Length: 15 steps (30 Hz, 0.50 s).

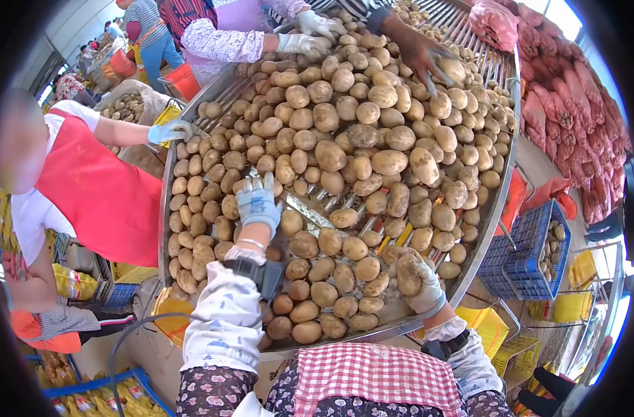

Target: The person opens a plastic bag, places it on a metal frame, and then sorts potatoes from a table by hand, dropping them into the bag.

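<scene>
A thick layer of brown potatoes (pixel 331 156) covers the metal sorting table (pixel 508 174). My left hand (pixel 258 203), in a pale blue and white glove, rests on potatoes at the table's left middle, fingers stretched out and holding nothing. At the near right edge, my gloved right hand (pixel 428 297) is closed around a potato (pixel 409 272). Between my hands lie more loose potatoes (pixel 324 294), one beside another. Bare metal rollers (pixel 331 203) show through a gap just right of my left hand.
Co-workers' gloved hands (pixel 304 44) and a dark hand (pixel 425 55) reach in from the far side; another gloved hand (pixel 169 132) touches the left rim. Red mesh sacks (pixel 574 118) are piled at right, near a blue crate (pixel 518 257). Yellow crates (pixel 485 330) stand below the table.
</scene>
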Available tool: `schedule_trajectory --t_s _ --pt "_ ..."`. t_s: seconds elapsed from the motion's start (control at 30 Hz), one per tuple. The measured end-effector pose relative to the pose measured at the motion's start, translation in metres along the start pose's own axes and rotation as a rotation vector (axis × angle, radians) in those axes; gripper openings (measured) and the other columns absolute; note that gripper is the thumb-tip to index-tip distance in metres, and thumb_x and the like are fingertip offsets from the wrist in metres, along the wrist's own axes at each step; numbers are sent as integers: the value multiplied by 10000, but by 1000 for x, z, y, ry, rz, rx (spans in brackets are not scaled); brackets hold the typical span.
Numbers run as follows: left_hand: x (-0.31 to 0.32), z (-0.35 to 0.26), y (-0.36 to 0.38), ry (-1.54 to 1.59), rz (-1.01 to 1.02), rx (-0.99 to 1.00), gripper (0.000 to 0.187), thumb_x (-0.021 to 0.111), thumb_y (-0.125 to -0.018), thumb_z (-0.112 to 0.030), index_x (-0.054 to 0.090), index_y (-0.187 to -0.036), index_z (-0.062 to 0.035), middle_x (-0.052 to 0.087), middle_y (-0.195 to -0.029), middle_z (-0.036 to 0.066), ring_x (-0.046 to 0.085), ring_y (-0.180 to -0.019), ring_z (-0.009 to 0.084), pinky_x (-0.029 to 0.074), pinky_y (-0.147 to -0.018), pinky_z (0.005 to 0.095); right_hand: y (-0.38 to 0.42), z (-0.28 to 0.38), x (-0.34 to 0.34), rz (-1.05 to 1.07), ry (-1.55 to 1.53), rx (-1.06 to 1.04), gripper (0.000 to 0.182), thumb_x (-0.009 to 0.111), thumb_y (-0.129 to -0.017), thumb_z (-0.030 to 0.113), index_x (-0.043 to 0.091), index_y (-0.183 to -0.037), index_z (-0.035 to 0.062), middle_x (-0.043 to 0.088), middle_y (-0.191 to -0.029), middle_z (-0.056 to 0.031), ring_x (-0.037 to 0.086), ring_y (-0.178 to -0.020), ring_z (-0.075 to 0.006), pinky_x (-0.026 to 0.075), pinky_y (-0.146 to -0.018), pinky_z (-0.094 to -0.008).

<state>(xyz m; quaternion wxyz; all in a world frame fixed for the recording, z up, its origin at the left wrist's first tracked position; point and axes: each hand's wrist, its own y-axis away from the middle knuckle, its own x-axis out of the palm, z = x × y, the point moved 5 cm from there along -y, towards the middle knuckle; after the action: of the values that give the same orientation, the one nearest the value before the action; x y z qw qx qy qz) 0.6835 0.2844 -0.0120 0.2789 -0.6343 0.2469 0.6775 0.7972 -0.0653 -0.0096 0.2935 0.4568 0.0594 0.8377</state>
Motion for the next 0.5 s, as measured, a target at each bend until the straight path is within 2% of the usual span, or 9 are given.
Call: schedule_trajectory --t_s 0.03,0.13,0.2,0.23,0.3,0.33,0.4,0.47,0.5 --pt "1 -3 -6 -2 -40 -15 671 683 -745 -372 436 -1320 -130 459 -1326 166 410 -1230 327 348 -974 499 0 -4 0 2 1 5 455 557 -848 195 453 -1251 10 591 -1021 -87 583 -915 -163 497 -804 -293" --pt "2 5 -13 -44 -129 52 606 686 -749 -396 491 -1254 -125 520 -1249 157 487 -1136 333 410 -902 469 -4 -3 -3 -50 57 -56 459 575 -852 263 478 -1225 14 625 -990 -158 641 -796 -238 546 -692 -334" --pt "8 22 -8 605 -77 33 558 639 -796 -468 517 -1208 -112 595 -1122 148 576 -978 310 474 -797 404 1 1 2 -38 59 -54 412 543 -890 293 502 -1184 7 631 -966 -161 641 -779 -241 545 -675 -337" --pt "9 23 0 596 -73 39 558 639 -796 -468 517 -1208 -112 595 -1122 148 576 -978 310 474 -797 404 1 2 2 -39 48 -56 412 543 -890 293 502 -1184 7 631 -966 -161 641 -779 -241 545 -675 -337" --pt "28 13 28 2039 276 -126 570 549 -866 -537 562 -1141 -39 657 -933 107 646 -805 269 516 -700 365 4 4 1 -99 104 -68 355 457 -952 287 509 -1153 -1 632 -932 -163 615 -732 -223 520 -680 -298" --pt "24 8 37 2036 275 -123 570 549 -866 -537 562 -1141 -39 657 -933 107 646 -805 269 516 -700 365 5 5 8 -131 86 -51 364 403 -982 298 519 -1139 -9 643 -893 -155 618 -700 -220 524 -651 -295" --pt "-2 -20 53 2262 409 77 660 413 -886 -634 548 -1126 -34 662 -868 124 633 -797 242 510 -724 347 -1 2 -1 -145 63 -20 368 404 -981 297 514 -1146 -13 645 -908 -151 623 -714 -216 526 -648 -294" --pt "-14 -40 58 2283 485 8 656 379 -906 -620 562 -1099 -20 657 -812 118 631 -761 239 510 -718 336 -5 0 -7 -162 42 10 372 405 -981 296 508 -1153 -17 647 -922 -148 628 -727 -211 527 -645 -294" --pt "-18 -52 62 2301 559 -65 659 345 -926 -606 576 -1072 -6 651 -756 112 629 -726 236 511 -712 326 -9 3 -1 -62 303 -32 392 413 -975 300 480 -1206 -10 632 -998 -155 634 -766 -209 535 -661 -295"
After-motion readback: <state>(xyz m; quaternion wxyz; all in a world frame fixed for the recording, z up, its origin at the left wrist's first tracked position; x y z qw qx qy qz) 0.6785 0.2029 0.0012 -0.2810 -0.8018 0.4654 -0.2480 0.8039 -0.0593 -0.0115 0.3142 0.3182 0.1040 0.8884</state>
